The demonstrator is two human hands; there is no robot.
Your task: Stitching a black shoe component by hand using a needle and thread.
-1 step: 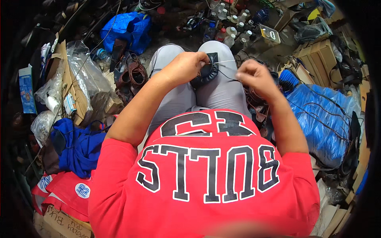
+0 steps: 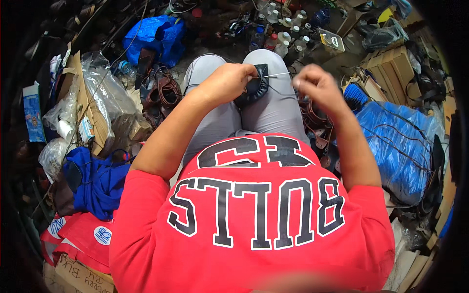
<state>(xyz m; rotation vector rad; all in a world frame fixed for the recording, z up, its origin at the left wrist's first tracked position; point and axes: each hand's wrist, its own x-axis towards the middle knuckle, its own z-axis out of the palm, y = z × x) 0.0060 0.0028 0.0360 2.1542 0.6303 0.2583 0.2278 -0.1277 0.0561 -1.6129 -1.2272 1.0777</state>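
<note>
Currently, two bare hands are working above two grey trouser legs (image 2: 273, 115), and one black leather piece (image 2: 254, 94) is lying across the lap, mostly on the right thigh. The left hand (image 2: 232, 80) is pinching narrowly at the far left edge of the piece; I cannot tell whether its grip is closing on the leather or on the end of one thin pale rod (image 2: 278, 75). That rod is jutting rightward from the piece, its tip pointing toward the right hand (image 2: 316, 85). The right hand is hovering just beside the tip with fingers curling, but it is blurring, so I cannot tell what its grip is holding. One dark cord (image 2: 281, 92) is trailing over the right thigh.

On the far side, at least eight bottles (image 2: 283, 49) are standing in a cluster, one wearing a red cap, and one clear tray (image 2: 331, 40) is lying to their right. One blue bag (image 2: 155, 39) is sitting far left, with brown leather footwear (image 2: 166, 90) resting nearer. On the left, one blue cloth (image 2: 97, 180) is lying beyond one red bag (image 2: 78, 227) that is showing two round white patches. On the right, one blue plastic-wrapped bundle (image 2: 391, 146) is leaning near one cardboard box (image 2: 388, 73).
</note>
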